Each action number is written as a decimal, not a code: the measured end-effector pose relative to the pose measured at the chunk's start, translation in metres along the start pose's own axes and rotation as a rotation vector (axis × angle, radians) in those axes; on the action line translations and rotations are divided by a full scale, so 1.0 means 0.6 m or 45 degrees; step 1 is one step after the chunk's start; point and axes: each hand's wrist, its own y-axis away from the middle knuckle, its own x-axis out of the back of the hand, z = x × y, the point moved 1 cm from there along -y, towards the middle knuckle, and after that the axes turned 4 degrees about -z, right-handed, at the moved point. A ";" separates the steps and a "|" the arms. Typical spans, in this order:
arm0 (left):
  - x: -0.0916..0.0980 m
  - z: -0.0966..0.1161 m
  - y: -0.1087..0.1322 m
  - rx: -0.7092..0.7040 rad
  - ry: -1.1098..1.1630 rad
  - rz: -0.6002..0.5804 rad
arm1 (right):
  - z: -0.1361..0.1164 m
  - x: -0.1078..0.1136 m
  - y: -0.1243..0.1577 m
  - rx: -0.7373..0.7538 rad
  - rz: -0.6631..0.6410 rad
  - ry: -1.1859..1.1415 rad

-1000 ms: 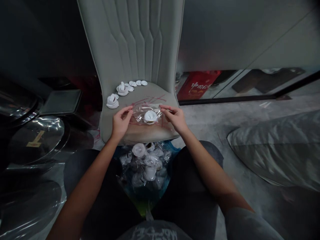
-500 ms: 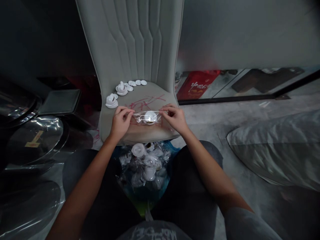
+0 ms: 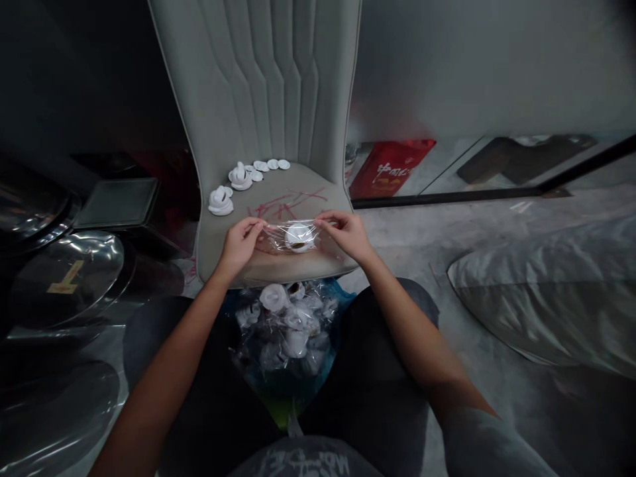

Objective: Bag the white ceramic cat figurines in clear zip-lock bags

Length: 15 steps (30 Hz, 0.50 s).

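Clear bag (image 3: pixel 292 235) pinched between both hands (image 3: pixel 240 244) (image 3: pixel 348 236)

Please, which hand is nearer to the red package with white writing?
Right. The right hand is to the front left of the red package; the left hand is farther left, at the other end of the clear film.

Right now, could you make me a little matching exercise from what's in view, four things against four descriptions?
1. Chair
2. Clear wrap
3. Blue bag
4. Red package

A. Stretched between the left hand and the right hand
B. Bears white lettering
C. Holds a heap of white pieces
D. Grey, with a tall back

Pairs: 1-D, 2-A, 3-C, 4-B
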 end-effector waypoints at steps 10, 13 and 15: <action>0.002 0.007 0.005 0.151 0.209 -0.043 | -0.017 0.010 -0.003 -0.183 0.064 -0.280; 0.000 0.015 0.005 0.079 0.210 -0.042 | -0.025 0.011 -0.001 -0.169 0.127 -0.371; -0.003 0.022 0.005 0.013 0.216 -0.058 | -0.028 0.009 0.000 -0.139 0.167 -0.421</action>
